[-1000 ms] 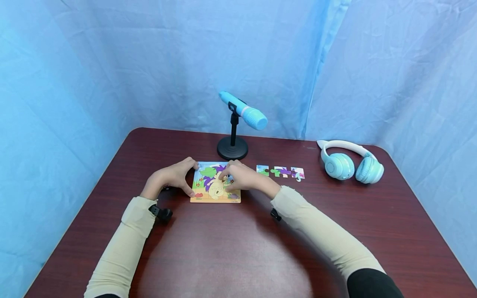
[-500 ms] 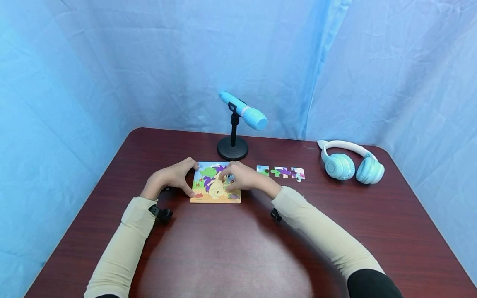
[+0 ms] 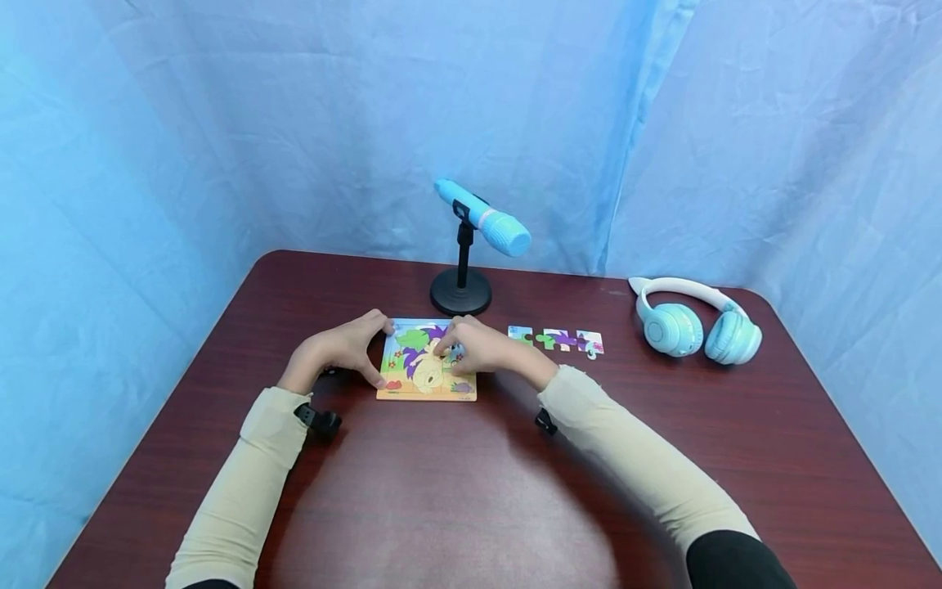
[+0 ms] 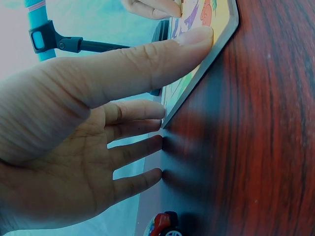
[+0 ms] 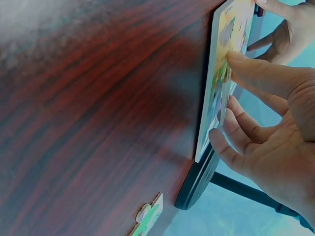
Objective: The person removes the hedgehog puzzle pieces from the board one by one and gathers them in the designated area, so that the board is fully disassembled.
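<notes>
A jigsaw puzzle board [image 3: 427,395] with a cartoon picture lies flat on the table. My left hand [image 3: 340,347] spans its left edge: the thumb [image 4: 194,37] rests on the near corner, and straight fingertips touch by the far corner. Over the right half, my right hand [image 3: 482,347] pinches a puzzle piece [image 5: 224,101] between thumb and fingers. That piece stands slightly tilted against the board in the right wrist view; the hand mostly hides it from the head view. Right of the board lie loose puzzle pieces [image 3: 557,339] in a row.
Behind the board, a blue microphone [image 3: 500,233] sits on a black stand [image 3: 459,293]. Blue-and-white headphones [image 3: 671,329] lie at the back right of the dark red table [image 3: 441,491]. Blue curtains [image 3: 353,123] surround the table. A small red and black object [image 4: 165,223] shows in the left wrist view.
Both hands stay almost where they were on the board. The head view has shifted very slightly; the loose pieces, microphone and headphones have not moved.
</notes>
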`<state>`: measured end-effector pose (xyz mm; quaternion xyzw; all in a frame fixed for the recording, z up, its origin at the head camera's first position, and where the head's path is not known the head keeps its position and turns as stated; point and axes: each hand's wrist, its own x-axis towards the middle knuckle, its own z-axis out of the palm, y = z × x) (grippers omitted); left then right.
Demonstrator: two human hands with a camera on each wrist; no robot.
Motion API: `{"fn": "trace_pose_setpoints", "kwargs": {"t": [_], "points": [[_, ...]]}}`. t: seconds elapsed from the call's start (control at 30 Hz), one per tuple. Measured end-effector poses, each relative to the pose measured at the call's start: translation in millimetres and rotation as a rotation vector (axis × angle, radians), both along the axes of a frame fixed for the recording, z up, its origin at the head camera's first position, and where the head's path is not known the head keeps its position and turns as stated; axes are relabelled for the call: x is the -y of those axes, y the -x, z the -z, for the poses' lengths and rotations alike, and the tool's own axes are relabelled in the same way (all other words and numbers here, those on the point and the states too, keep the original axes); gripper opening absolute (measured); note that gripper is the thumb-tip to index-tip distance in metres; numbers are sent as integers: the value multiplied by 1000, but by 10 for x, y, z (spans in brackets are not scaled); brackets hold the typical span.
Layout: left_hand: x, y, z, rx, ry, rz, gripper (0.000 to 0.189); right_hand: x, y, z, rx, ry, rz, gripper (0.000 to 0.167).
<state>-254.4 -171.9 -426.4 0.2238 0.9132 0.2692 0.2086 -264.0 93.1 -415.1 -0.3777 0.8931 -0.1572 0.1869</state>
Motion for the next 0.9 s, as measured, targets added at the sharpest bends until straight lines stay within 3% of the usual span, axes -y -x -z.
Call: {"fn": "trace_pose_setpoints", "kwargs": {"t": [0.37, 0.9], "points": [[5, 4, -2, 2, -4, 2, 82, 20, -3, -42, 3, -33, 2, 38], [0, -4, -15, 5, 12, -7, 82, 5, 18, 17, -14, -25, -3, 39]]}}
